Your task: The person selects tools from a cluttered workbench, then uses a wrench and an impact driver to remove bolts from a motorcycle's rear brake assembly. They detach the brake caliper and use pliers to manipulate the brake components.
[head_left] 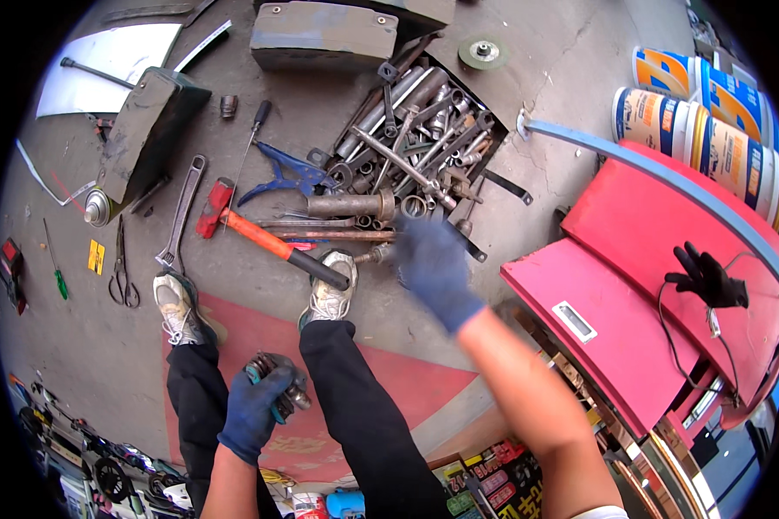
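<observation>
My left hand (261, 400), in a blue work glove, is closed round a cluster of metal pieces that look like sockets (298, 394), with teal parts among them. My right hand (437, 272), gloved in blue too, is smeared by motion at the near edge of a heap of wrenches and sockets (420, 143). Its fingers cannot be made out. Beside it lie a thick metal tube (346, 205) and a rusty rod (325, 235). A hammer (264, 238) with a red head and orange handle rests its handle end over my right shoe (331, 294).
Left of the hammer lie an adjustable wrench (183, 208), a long screwdriver (255, 125), blue-handled pliers (290, 173) and scissors (122, 268). Metal boxes (320, 39) stand at the far side. To the right are red panels (614, 320), a black glove (705, 277) and paint buckets (701, 138).
</observation>
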Demonstrator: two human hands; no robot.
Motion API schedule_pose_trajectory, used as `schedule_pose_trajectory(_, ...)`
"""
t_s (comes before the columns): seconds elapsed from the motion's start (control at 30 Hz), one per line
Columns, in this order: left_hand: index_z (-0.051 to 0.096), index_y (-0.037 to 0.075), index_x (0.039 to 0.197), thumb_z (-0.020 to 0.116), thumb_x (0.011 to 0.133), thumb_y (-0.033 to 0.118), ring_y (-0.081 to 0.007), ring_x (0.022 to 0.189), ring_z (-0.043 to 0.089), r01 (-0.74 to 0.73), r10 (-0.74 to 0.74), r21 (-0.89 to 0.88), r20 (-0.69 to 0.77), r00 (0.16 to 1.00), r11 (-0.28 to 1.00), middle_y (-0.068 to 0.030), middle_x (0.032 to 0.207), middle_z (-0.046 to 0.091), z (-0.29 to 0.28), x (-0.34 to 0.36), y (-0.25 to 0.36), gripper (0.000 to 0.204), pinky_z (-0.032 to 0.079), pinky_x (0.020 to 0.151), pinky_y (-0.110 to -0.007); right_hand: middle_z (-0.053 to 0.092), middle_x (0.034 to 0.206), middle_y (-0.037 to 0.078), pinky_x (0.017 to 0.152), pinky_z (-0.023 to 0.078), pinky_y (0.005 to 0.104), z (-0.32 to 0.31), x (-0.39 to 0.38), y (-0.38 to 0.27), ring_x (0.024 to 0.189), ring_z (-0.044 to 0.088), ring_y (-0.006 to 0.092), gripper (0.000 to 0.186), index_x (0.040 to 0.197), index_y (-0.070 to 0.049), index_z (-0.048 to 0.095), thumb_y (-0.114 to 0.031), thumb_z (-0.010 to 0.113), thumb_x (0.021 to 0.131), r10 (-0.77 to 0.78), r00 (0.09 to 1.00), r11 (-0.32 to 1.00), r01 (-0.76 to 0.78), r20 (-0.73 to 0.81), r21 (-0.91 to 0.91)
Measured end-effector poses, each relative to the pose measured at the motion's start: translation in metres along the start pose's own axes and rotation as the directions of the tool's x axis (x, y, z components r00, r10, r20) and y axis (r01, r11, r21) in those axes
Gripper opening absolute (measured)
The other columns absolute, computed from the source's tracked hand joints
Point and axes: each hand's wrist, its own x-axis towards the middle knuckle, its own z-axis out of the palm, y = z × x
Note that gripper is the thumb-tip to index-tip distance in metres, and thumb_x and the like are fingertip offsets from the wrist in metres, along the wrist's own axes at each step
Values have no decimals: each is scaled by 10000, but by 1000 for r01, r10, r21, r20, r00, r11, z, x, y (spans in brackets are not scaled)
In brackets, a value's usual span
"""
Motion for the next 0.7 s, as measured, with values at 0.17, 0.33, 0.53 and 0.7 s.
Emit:
schedule_pose_trajectory(0.17,578,41,999,653,910,72,-217,756,669,-61,73,167,-64,995,984,-96,921,656,8,2,3,121,565,636,-338,618,1103,157,890,491,423,25,78,98,1071,591,360,336,1107,-125,676,-368,670,876,332,939,938,-319,86,-135)
schedule_pose_trajectory(0.33,592,41,1006,665,899,28,-221,794,668,-232,198,-339,-130,971,912,-110,974,665,-2,-10,-31,130,567,687,-334,619,1069,226,877,504,471,30,83,92,1030,618,390,261,1045,-134,699,-298,639,852,279,949,945,-243,149,-220)
schedule_pose_trajectory(0.53,599,50,997,649,898,9,-248,967,620,-265,218,-565,-151,964,781,-106,1023,628,-44,-60,-45,118,537,892,-407,662,908,234,794,513,485,-27,-2,63,893,654,400,283,1085,-66,586,-274,556,896,348,901,852,-420,260,314)
schedule_pose_trajectory(0.7,569,45,1067,644,891,23,-260,867,659,-154,139,-418,-65,988,895,-132,998,637,-59,-98,-29,192,581,762,-398,648,725,122,569,522,353,-130,-108,-84,570,653,223,378,1220,-3,526,-289,556,976,372,828,498,-559,419,663)
